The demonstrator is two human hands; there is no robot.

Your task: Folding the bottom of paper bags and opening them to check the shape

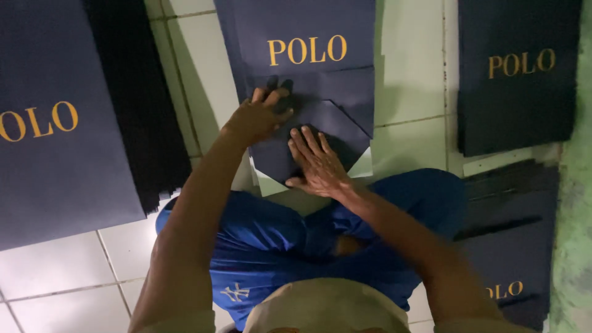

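A white tiled floor (413, 74) fills the frame. A large stack of navy sheets (61, 123) lies at left, with smaller stacks at upper right (518, 74) and lower right (512, 246). At upper centre lies a navy paper bag (308, 68), its lower end folded into angled flaps. The right hand (317, 163) presses flat on the flaps, fingers spread; the left hand (258, 117), fingers curled, presses the fold beside it.
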